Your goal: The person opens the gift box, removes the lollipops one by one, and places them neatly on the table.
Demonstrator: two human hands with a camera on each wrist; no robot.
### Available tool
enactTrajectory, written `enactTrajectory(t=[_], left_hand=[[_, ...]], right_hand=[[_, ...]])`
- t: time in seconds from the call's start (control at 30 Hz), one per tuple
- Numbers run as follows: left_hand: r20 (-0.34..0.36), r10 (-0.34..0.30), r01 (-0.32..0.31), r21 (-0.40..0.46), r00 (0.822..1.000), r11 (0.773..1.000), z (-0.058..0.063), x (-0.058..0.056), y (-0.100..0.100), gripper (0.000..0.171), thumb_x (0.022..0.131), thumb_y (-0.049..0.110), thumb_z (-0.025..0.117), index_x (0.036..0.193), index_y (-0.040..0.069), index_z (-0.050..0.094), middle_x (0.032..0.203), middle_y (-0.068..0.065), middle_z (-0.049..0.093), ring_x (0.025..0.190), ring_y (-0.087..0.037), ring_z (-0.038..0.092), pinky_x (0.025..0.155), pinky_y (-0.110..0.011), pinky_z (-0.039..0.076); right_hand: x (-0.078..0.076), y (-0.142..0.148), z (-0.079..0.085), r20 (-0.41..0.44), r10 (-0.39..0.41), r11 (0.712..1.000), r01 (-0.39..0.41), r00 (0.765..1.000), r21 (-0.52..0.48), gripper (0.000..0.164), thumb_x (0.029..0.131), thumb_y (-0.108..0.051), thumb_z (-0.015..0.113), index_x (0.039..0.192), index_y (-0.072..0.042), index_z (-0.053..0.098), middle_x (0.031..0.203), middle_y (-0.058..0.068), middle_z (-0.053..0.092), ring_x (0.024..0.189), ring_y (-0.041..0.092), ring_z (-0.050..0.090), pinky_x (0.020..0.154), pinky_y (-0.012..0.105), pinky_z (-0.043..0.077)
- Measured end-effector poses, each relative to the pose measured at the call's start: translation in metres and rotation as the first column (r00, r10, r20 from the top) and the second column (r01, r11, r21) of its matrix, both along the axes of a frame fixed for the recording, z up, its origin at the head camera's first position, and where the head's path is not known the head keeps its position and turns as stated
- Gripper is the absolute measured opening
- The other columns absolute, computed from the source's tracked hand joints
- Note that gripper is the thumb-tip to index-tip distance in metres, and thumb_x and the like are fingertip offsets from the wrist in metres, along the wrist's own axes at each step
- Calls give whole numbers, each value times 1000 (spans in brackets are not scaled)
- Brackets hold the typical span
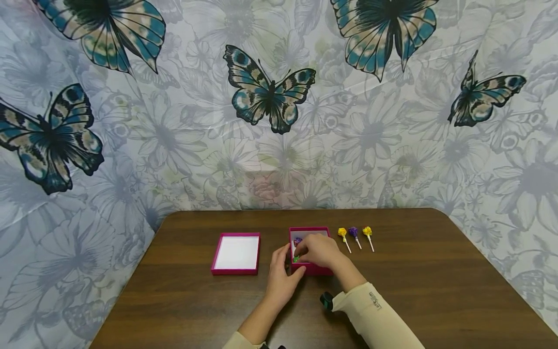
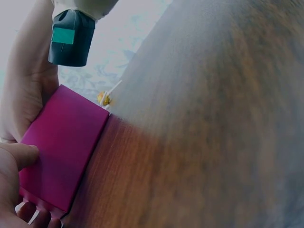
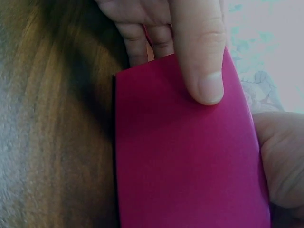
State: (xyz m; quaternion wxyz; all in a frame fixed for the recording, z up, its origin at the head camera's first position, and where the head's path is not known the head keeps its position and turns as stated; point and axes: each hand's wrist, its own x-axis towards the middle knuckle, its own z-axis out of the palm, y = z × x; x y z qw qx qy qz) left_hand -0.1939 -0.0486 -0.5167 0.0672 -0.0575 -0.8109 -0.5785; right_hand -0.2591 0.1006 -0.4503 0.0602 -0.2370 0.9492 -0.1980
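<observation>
A magenta box [image 1: 318, 269] stands uncovered on the table, with a purple-wrapped lollipop [image 1: 297, 241] inside near its left wall. My left hand [image 1: 280, 280] grips the box's front left corner, thumb pressed on the front wall and fingers along the left side. In the right wrist view that thumb [image 3: 204, 71] lies flat against the magenta wall. From above, my right hand [image 1: 320, 249] reaches into the box with curled fingers. Its fingertips pinch a green-wrapped lollipop [image 1: 296, 259] low at the front left; the hand covers much of the interior.
Left of the box lies a shallow magenta lid [image 1: 237, 252], white inside facing up. Two yellow lollipops, a nearer one [image 1: 342, 232] and a farther one [image 1: 367, 230], flank a purple lollipop [image 1: 353, 232] right of the box. Behind the wooden table [image 1: 418, 281] hangs a butterfly-print cloth [image 1: 279, 165].
</observation>
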Motion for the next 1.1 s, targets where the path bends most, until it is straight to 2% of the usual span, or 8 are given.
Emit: enactTrajectory(t=[0.57,0.7,0.83,0.97,1.1], left_hand=[[-9,-5,5,2,1000,1000,1,1,1,71,89,25,74,151,10,41,149,-8,41,133,-29,45,104,-46,47],[-17,-5,5,4,1000,1000,1,1,1,72,89,24,75,150,9,41,149,-9,41,134,-32,45,104,-49,47],[-14,0,0,4,1000,1000,2,2,2,72,88,24,75,150,9,42,148,-10,42,133,-32,45,105,-50,46],[-25,12,-12,-21,1000,1000,0,2,2,71,88,24,76,149,9,43,147,-10,43,131,-31,47,104,-49,47],[-32,27,-28,-37,999,999,-2,0,2,71,87,24,77,148,9,44,146,-10,45,131,-30,48,105,-50,47]], right_hand=[[1,4,1,-27,-8,999,7,1000,-40,10,82,-27,82,91,-25,78,92,-9,77,86,15,68,75,40,54],[2,5,2,-37,-41,997,39,998,-60,14,82,-27,81,95,-25,78,90,-10,76,87,14,68,77,40,55],[2,8,1,-63,-106,989,99,992,-107,15,81,-28,82,95,-27,77,88,-11,74,86,12,68,73,37,54],[2,10,4,-79,-164,971,147,983,-187,15,81,-29,82,95,-27,76,90,-10,74,81,10,65,68,32,52],[3,13,10,-97,-192,950,160,977,-269,19,83,-27,81,101,-26,76,93,-10,73,75,9,58,65,28,49]])
